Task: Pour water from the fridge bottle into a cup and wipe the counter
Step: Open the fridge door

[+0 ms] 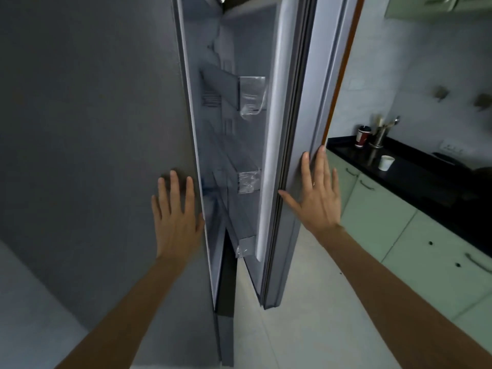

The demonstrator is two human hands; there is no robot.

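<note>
A tall grey fridge (93, 115) fills the left half of the head view. Its door (303, 129) stands partly open, edge-on to me, with clear door shelves (251, 94) showing in the gap. My left hand (177, 217) lies flat on the fridge's grey front next to the gap, fingers spread. My right hand (319, 198) rests flat on the outer face of the door near its edge, fingers spread and holding nothing. A white cup (386, 162) stands on the black counter (426, 182) at the right. No bottle is visible in the gap.
A red and white cup with a dark lid (363, 136) and a metal utensil holder (379, 137) stand at the counter's far end. Pale green cabinets (399, 235) run under the counter. Light floor tiles (306, 328) lie between fridge door and cabinets.
</note>
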